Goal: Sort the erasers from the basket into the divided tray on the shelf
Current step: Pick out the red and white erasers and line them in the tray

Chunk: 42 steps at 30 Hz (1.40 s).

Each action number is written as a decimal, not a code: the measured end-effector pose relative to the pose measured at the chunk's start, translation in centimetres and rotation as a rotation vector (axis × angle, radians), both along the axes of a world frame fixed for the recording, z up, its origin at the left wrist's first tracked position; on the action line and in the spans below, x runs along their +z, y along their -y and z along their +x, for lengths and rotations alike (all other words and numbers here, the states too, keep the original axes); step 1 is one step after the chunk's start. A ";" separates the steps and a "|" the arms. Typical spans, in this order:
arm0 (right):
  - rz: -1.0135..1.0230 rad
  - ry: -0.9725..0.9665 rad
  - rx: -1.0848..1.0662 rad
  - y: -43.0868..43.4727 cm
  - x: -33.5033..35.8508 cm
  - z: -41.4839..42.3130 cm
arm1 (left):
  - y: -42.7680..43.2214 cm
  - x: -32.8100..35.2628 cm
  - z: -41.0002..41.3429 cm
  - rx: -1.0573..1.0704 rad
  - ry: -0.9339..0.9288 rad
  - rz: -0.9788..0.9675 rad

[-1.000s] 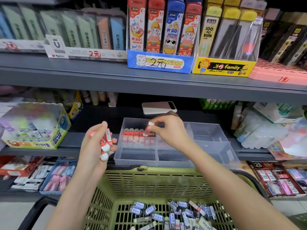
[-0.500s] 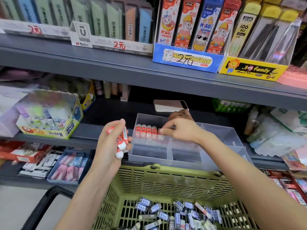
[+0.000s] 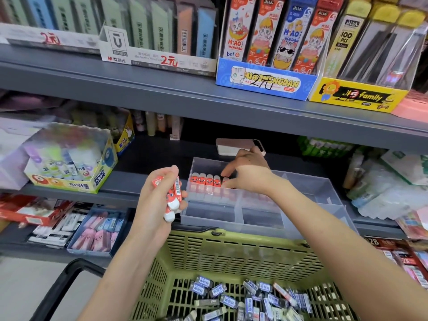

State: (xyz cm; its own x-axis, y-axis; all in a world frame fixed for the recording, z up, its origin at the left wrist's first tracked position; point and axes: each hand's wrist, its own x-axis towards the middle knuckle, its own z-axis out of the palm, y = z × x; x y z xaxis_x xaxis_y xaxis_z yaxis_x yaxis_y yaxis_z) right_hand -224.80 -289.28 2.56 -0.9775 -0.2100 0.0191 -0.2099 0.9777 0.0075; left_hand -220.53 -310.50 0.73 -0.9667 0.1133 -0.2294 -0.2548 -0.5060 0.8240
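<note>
**Q:** How are the two hands posed?

**A:** The left hand [image 3: 159,200] is raised above the basket [image 3: 231,251]. Its fingers and thumb are curled round a bunch of red erasers [image 3: 172,198], whose white ends point down. The right hand [image 3: 249,172] reaches forward over the tray [image 3: 231,224] with the wrist bent and the fingers spread and angled down to the left.

**Q:** What surrounds them, and what blocks the view?

**A:** The tray stands at the front edge of the shelf [image 3: 139,188]. A phone [image 3: 234,147] lies behind the tray's rear edge, and a glue box [image 3: 69,163] stands well to the left. The right hand covers the right end of the rear left compartment.

**Q:** Where are the erasers relative to the hands?

**A:** A row of erasers [image 3: 206,180] stands upright in the tray's rear left compartment, red ends up. The right fingertips touch the right end of this row. The fingers hide whether they pinch an eraser or only press on it. The left hand's bunch is held just beside the tray's front left corner. Blue erasers [image 3: 243,300] lie loose on the basket floor, below both forearms and well apart from either hand.
</note>
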 end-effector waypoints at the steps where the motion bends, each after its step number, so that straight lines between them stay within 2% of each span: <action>1: -0.075 -0.002 -0.040 0.1 0.2 0.1 | 0.0 0.1 0.0 -0.001 -0.002 0.004; 4: -0.361 -0.054 -0.129 0.7 0.9 1.2 | -0.2 0.5 0.2 -0.047 -0.013 0.037; 7: -0.869 0.028 -0.094 2.4 2.1 3.4 | -0.8 0.9 0.6 -0.131 0.007 0.118; 8: -0.940 0.061 -0.061 3.1 2.5 4.1 | -1.0 1.0 0.8 -0.164 0.013 0.132; 12: -0.858 0.090 0.045 5.2 3.3 6.0 | -1.9 1.5 1.4 -0.281 -0.045 0.111; 15: -0.934 0.123 0.067 5.5 3.6 6.9 | -2.3 1.8 1.6 -0.284 -0.041 0.059; 17: -1.064 0.158 0.040 5.2 3.9 7.3 | -2.4 1.9 1.5 -0.283 -0.010 0.058; 20: -1.417 0.163 -0.077 3.9 4.4 7.3 | -2.0 2.0 1.1 -0.278 -0.023 -0.045; 22: -1.621 0.158 -0.165 2.9 4.8 7.3 | -2.0 2.2 1.1 -0.342 -0.042 -0.119; 24: -1.740 0.187 -0.198 2.4 4.7 7.4 | -2.3 2.4 1.2 -0.401 -0.058 -0.130; 26: -1.658 0.203 -0.178 2.4 4.5 7.7 | -3.0 2.5 1.2 -0.402 -0.095 -0.127; 29: -1.379 0.201 -0.156 2.2 4.4 7.9 | -4.0 2.8 1.1 -0.407 -0.155 -0.185; 33: -0.798 0.129 -0.030 1.3 4.9 7.8 | -4.6 3.0 0.8 -0.461 -0.185 -0.261; 35: -0.632 0.071 0.013 0.9 4.8 7.5 | -4.7 3.1 0.5 -0.479 -0.204 -0.232; 37: -0.623 0.022 -0.011 0.4 4.6 7.0 | -4.5 3.2 0.1 -0.475 -0.211 -0.201; 42: -0.915 -0.034 -0.246 -0.5 3.1 4.7 | -2.6 2.9 -1.0 -0.350 -0.277 -0.330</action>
State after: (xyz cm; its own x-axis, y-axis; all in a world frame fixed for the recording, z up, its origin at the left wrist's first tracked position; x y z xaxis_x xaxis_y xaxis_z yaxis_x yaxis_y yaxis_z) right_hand -220.06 -288.73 5.68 -0.9883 0.1127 0.1030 -0.0104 0.6234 -0.7818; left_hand -221.48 -307.91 3.68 -0.9135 0.4038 -0.0497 -0.1125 -0.1333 0.9847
